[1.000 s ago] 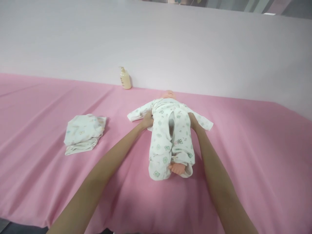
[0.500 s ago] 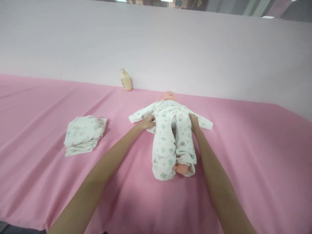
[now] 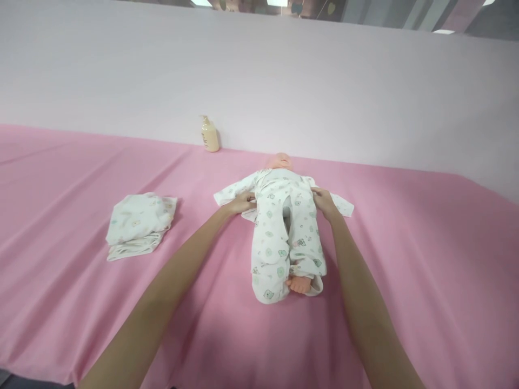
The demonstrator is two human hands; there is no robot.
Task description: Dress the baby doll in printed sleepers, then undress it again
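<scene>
A baby doll (image 3: 279, 162) lies on its back on the pink sheet (image 3: 405, 259), feet toward me, dressed in a white printed top and trousers (image 3: 286, 237). One bare foot (image 3: 299, 283) shows at a trouser leg. My left hand (image 3: 239, 204) grips the trousers' waist on the doll's left side as I see it, fingers closed on the cloth. My right hand (image 3: 324, 201) grips the waist on the other side, fingers curled on the fabric.
A folded pile of white printed clothes (image 3: 140, 222) lies on the sheet to the left. A cream pump bottle (image 3: 210, 135) stands at the back against the pale wall (image 3: 259, 81). The sheet's near edge drops off at lower left.
Both hands have slid a little up the doll's sides toward its waist, pulling the trousers higher. The doll's legs have shifted slightly.
</scene>
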